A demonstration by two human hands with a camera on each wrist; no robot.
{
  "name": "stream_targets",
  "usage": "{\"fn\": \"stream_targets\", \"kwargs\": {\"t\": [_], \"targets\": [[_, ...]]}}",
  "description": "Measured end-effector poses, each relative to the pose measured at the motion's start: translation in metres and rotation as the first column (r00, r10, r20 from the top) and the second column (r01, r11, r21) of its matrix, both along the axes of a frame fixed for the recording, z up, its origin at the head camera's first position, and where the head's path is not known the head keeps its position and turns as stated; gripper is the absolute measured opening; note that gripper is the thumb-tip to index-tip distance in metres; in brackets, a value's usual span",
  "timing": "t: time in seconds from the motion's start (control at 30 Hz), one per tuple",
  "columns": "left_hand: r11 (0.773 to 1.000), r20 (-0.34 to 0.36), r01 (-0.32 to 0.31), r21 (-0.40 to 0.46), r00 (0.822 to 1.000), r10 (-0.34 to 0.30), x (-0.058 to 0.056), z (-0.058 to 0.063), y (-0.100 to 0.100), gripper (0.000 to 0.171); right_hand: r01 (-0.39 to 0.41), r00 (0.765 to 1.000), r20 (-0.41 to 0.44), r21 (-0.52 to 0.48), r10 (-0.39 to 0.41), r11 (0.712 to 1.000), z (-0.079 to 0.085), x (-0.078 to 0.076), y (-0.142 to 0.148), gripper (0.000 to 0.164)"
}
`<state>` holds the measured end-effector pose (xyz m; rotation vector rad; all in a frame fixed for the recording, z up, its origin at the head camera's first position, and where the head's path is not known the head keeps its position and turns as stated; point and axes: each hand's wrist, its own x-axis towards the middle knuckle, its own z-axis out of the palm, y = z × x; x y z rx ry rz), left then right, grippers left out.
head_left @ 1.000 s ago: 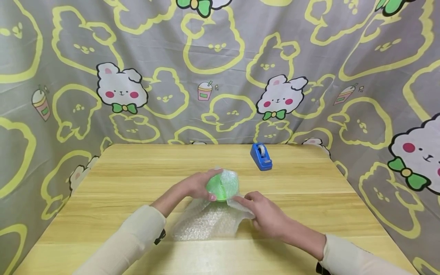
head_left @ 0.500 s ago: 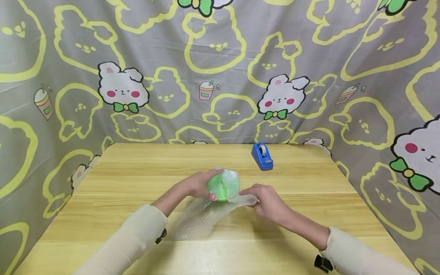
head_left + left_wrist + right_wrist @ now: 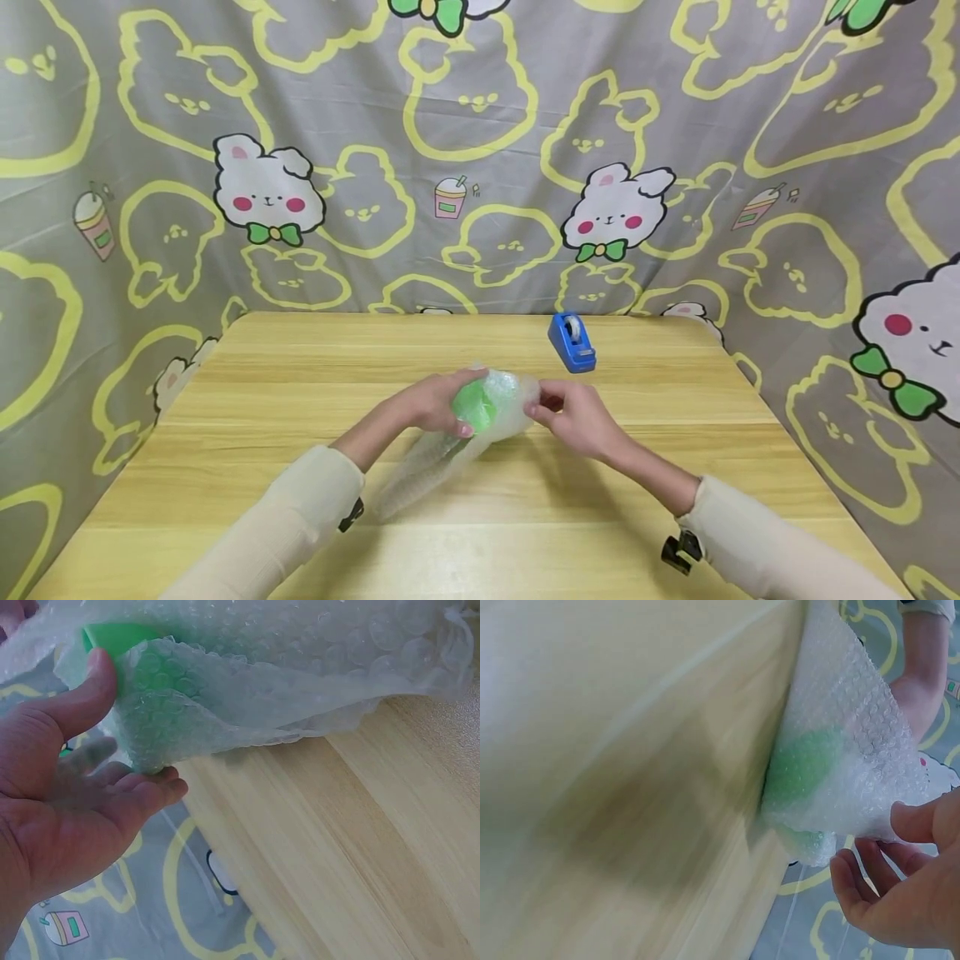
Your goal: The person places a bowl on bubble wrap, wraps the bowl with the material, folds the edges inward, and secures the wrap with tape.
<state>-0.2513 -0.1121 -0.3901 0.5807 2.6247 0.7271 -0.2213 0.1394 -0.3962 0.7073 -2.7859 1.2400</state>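
A green cup-like object (image 3: 472, 406) lies partly wrapped in bubble wrap (image 3: 513, 417) near the middle of the table. My left hand (image 3: 433, 403) grips it from the left. In the left wrist view the thumb of my left hand (image 3: 56, 772) lies by the green rim (image 3: 120, 636), with the fingers under the wrapped side. At the right, my right hand (image 3: 581, 417) pinches the free edge of the wrap and holds it up against the cup's right side. The right wrist view shows the wrap (image 3: 870, 765) stretched over the green shape (image 3: 804, 769), thumb and fingers of my right hand (image 3: 907, 892) at its corner.
A blue tape dispenser (image 3: 573, 343) with a clear roll stands at the back right of the wooden table (image 3: 300, 367). A grey curtain (image 3: 495, 183) with cartoon prints hangs behind and along both sides. Loose wrap trails toward the front left.
My right hand has lifted the wrap's edge up and away from me, over the cup's near right side. The loose sheet has risen and narrowed. The left hand keeps its grip in place.
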Motion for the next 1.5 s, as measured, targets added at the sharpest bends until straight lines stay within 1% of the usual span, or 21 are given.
{"fn": "stream_targets", "kwargs": {"t": [0.13, 0.23, 0.43, 0.57, 0.67, 0.83, 1.0, 1.07, 1.2, 1.33, 1.5], "targets": [[1.000, 0.009, -0.003, -0.007, 1.000, 0.003, 0.000, 0.001, 0.000, 0.094, 0.038, 0.999, 0.038, -0.013, -0.038, 0.999, 0.001, -0.008, -0.006, 0.007], [1.000, 0.012, 0.001, -0.012, 1.000, -0.001, -0.001, 0.002, 0.000, 0.093, 0.064, 0.997, 0.040, -0.030, -0.063, 0.997, -0.001, -0.015, -0.010, 0.005], [1.000, -0.007, 0.017, -0.019, 1.000, -0.017, -0.004, 0.001, 0.002, 0.093, 0.109, 0.994, 0.003, -0.048, -0.109, 0.993, -0.011, -0.029, -0.018, 0.007], [1.000, 0.010, 0.014, -0.008, 1.000, -0.014, -0.005, 0.000, 0.002, 0.097, 0.148, 0.989, -0.002, -0.049, -0.148, 0.988, -0.021, -0.038, -0.023, 0.009], [1.000, 0.014, 0.015, -0.003, 1.000, -0.015, -0.006, 0.000, 0.002, 0.096, 0.170, 0.985, -0.012, -0.048, -0.171, 0.984, -0.028, -0.042, -0.026, 0.010], [1.000, 0.016, 0.027, -0.002, 1.000, -0.027, -0.006, 0.001, 0.000, 0.095, 0.192, 0.980, -0.043, -0.058, -0.194, 0.980, -0.034, -0.044, -0.030, 0.013], [0.999, 0.088, 0.051, -0.017, 0.995, -0.049, -0.007, 0.002, -0.003, 0.096, 0.208, 0.976, -0.055, -0.069, -0.212, 0.976, -0.036, -0.044, -0.033, 0.015], [0.998, 0.126, 0.063, -0.021, 0.990, -0.059, -0.008, 0.004, -0.004, 0.095, 0.209, 0.976, -0.052, -0.071, -0.213, 0.975, -0.036, -0.043, -0.034, 0.016], [0.997, 0.180, 0.077, -0.018, 0.981, -0.072, -0.010, 0.006, -0.005, 0.090, 0.213, 0.976, -0.040, -0.069, -0.216, 0.975, -0.037, -0.042, -0.034, 0.015], [0.997, 0.232, 0.072, 0.011, 0.970, -0.073, -0.012, 0.007, -0.005, 0.084, 0.214, 0.976, -0.037, -0.068, -0.217, 0.974, -0.036, -0.041, -0.034, 0.015], [0.998, 0.284, 0.039, 0.051, 0.957, -0.052, -0.013, 0.007, -0.006, 0.067, 0.220, 0.975, -0.029, -0.065, -0.223, 0.973, -0.036, -0.040, -0.034, 0.015]]}}
